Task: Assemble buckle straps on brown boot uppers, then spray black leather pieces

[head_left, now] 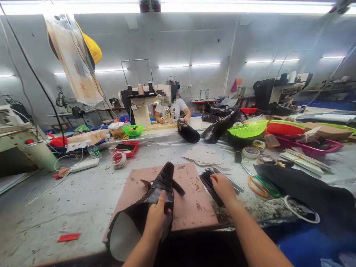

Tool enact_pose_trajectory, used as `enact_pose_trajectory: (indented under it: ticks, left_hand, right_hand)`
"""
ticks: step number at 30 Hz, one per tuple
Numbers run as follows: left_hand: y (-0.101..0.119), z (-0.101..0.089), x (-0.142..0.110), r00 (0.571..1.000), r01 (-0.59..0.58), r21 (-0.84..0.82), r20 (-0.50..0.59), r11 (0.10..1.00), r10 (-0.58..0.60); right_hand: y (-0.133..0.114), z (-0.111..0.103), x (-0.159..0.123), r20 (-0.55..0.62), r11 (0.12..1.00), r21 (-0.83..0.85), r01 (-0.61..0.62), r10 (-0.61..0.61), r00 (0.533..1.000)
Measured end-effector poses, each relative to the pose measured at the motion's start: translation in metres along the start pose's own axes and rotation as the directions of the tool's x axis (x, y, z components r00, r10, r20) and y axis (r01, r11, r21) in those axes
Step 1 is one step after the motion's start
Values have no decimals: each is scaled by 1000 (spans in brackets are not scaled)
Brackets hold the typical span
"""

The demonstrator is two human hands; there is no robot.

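A black leather boot upper (143,200) lies across a pink board (191,207) at the table's front edge, its wide pale-lined opening toward me. Wrapped round its middle is my left hand (158,217), thumb on top of the leather. Loose strap ends stick out on both sides of the upper. To the right of the board, my right hand (222,187) reaches onto a pile of black strips (210,181), fingers bent over them. Whether a strip is pinched between those fingertips is too small to tell. A metal ruler (229,180) lies beside the strips.
Scissors (257,185), tape rolls (250,152) and a black leather piece (308,189) lie to the right. Baskets (247,129) and finished-looking black boots (222,126) crowd the back right. A person (178,107) sits at a sewing machine (140,107) opposite. A red scrap (69,237) lies front left.
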State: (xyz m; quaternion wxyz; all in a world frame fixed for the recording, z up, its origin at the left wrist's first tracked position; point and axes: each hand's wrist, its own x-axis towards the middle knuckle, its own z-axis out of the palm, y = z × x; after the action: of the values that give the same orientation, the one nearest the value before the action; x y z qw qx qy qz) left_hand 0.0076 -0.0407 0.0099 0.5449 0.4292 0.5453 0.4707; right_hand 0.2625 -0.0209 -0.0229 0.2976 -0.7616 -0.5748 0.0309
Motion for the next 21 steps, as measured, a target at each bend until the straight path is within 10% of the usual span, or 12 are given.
enact_pose_trajectory:
  ticks: [5,11,17,21]
  left_hand:
    - [-7,32,-14,983,64,-407,185,911,14]
    - [-18,31,-37,932,160,-185,351,970,-87]
    - [2,23,-35,918,147,-65,382,987,-111]
    - [6,26,-38,888,112,-72,454,991,-67]
  right_hand:
    - [42,4,48,-54,970,-153,-191,185,981]
    - [32,0,58,-25,986,-127,-108,105,994]
    - [-35,-22,-18,53,883,282,375,-405,913]
    - [-72,-33,-71,-42,714,545,440,-500,865]
